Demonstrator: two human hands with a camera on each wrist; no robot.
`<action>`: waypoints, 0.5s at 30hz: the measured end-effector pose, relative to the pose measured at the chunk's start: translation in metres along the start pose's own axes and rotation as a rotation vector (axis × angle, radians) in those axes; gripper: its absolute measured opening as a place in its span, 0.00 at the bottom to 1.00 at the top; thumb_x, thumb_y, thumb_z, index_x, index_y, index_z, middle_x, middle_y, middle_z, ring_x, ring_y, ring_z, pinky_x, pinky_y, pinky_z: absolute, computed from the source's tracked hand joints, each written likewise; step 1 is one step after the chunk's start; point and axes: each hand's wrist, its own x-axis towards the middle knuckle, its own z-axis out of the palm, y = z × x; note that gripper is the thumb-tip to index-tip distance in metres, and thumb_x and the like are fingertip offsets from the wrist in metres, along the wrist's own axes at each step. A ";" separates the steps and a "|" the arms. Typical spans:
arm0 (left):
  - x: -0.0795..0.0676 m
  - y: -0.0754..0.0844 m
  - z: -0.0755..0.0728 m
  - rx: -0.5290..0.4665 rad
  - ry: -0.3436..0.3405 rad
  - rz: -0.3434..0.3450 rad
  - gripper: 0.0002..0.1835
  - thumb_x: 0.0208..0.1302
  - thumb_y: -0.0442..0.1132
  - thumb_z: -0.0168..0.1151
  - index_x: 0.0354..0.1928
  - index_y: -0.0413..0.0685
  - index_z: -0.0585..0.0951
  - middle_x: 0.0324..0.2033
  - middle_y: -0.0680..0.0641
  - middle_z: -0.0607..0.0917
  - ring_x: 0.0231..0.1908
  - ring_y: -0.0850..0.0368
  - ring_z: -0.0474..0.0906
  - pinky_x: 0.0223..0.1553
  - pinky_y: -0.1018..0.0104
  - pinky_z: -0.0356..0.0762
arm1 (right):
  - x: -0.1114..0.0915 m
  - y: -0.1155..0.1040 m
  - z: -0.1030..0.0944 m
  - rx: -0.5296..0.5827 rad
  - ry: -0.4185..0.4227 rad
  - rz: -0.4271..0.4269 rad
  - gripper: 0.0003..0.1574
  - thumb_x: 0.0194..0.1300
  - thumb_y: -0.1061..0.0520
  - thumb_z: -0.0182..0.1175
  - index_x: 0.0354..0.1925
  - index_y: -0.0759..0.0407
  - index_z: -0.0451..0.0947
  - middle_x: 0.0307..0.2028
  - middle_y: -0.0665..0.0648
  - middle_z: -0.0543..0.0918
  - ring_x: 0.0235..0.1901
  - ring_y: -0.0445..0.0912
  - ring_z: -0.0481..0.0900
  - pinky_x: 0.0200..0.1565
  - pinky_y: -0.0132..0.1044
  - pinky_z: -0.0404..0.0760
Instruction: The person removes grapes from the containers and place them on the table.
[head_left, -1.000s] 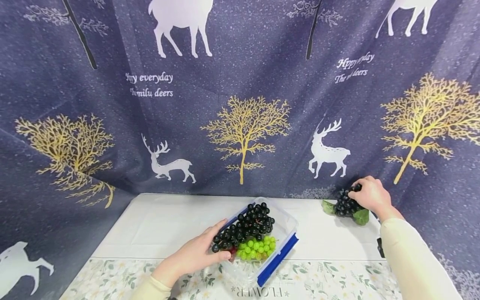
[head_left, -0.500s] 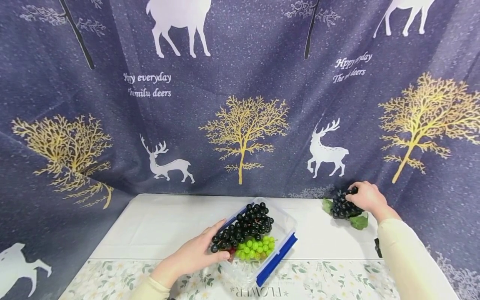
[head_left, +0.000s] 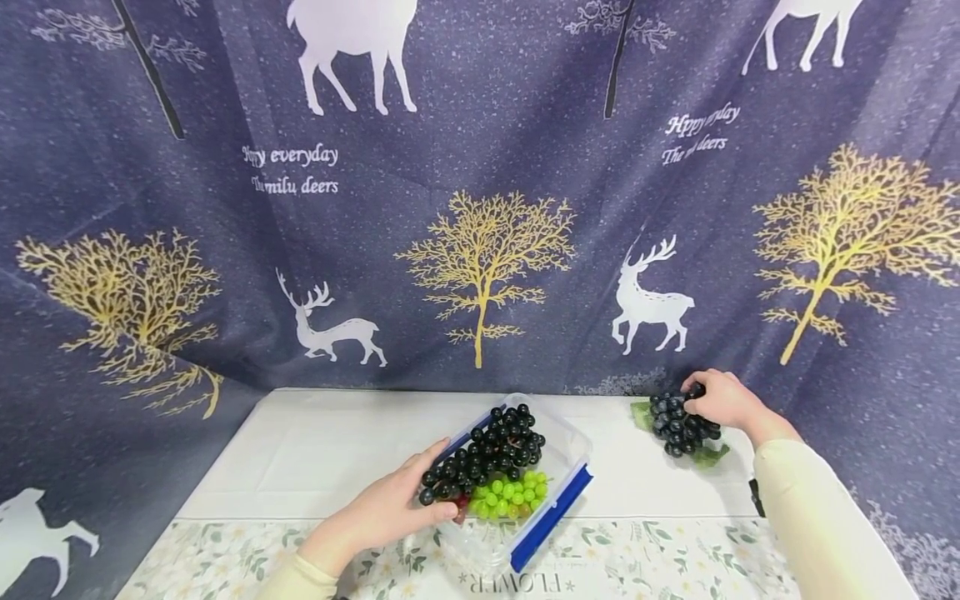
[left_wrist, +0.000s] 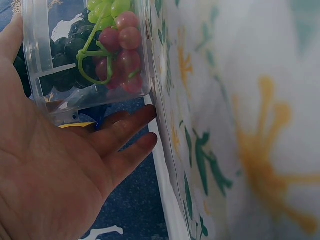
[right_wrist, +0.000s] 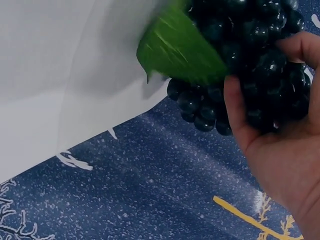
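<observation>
A clear plastic food container [head_left: 567, 446] with blue side flaps stands tilted at an angle on the table. Inside it lie a bunch of black grapes [head_left: 498, 446], a bunch of green grapes [head_left: 510, 496] and red grapes [left_wrist: 127, 45], mostly hidden in the head view. My left hand [head_left: 390, 508] holds the container's left side, its thumb at the near rim and its fingers along the flap. At the right back, my right hand [head_left: 723, 402] grips a second bunch of black grapes [right_wrist: 255, 65], which has green leaves [right_wrist: 175, 47].
A white cloth [head_left: 315, 450] covers the table's back, and a floral cloth [head_left: 652, 550] lies along the front. Behind the table hangs a dark blue curtain [head_left: 480, 125] printed with deer and trees.
The black grapes in my right hand have shifted slightly left and toward me, and the bunch has turned. My left hand stays on the container.
</observation>
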 end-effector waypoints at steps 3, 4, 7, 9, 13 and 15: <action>0.000 -0.001 0.000 -0.005 -0.002 -0.003 0.52 0.77 0.70 0.65 0.91 0.80 0.45 0.86 0.39 0.61 0.35 0.62 0.82 0.34 0.52 0.81 | -0.001 0.001 0.001 -0.012 -0.002 -0.017 0.21 0.62 0.56 0.71 0.51 0.66 0.86 0.54 0.76 0.83 0.59 0.82 0.73 0.55 0.75 0.75; 0.000 -0.001 0.000 -0.005 -0.002 -0.003 0.52 0.77 0.70 0.64 0.91 0.80 0.44 0.86 0.39 0.61 0.35 0.61 0.82 0.35 0.51 0.81 | -0.001 0.001 0.002 -0.013 -0.003 -0.019 0.21 0.62 0.57 0.71 0.51 0.66 0.87 0.53 0.75 0.83 0.58 0.80 0.74 0.55 0.75 0.76; 0.000 -0.001 0.000 0.007 0.004 0.003 0.52 0.77 0.71 0.64 0.91 0.80 0.45 0.86 0.39 0.61 0.39 0.60 0.85 0.39 0.48 0.84 | -0.003 0.005 0.004 -0.009 -0.004 -0.012 0.21 0.60 0.57 0.71 0.50 0.66 0.87 0.50 0.73 0.85 0.52 0.74 0.80 0.53 0.71 0.79; 0.001 -0.001 0.001 0.017 0.006 0.007 0.52 0.77 0.71 0.64 0.91 0.79 0.45 0.86 0.39 0.61 0.41 0.60 0.85 0.42 0.47 0.85 | -0.004 0.009 0.006 0.001 -0.005 -0.002 0.22 0.60 0.56 0.70 0.50 0.67 0.86 0.49 0.73 0.86 0.47 0.69 0.83 0.50 0.67 0.81; 0.001 -0.001 0.001 0.010 0.006 0.003 0.52 0.77 0.70 0.64 0.91 0.79 0.44 0.86 0.39 0.60 0.39 0.62 0.84 0.40 0.49 0.84 | -0.006 0.013 0.008 0.011 0.003 0.005 0.22 0.60 0.56 0.70 0.50 0.68 0.86 0.49 0.74 0.85 0.46 0.67 0.83 0.49 0.66 0.82; 0.001 0.000 0.001 0.009 0.007 0.002 0.53 0.77 0.70 0.65 0.91 0.78 0.45 0.86 0.38 0.60 0.38 0.63 0.83 0.39 0.49 0.84 | -0.008 0.013 0.007 0.005 0.010 -0.002 0.22 0.60 0.56 0.71 0.50 0.68 0.86 0.50 0.75 0.84 0.49 0.71 0.82 0.51 0.68 0.81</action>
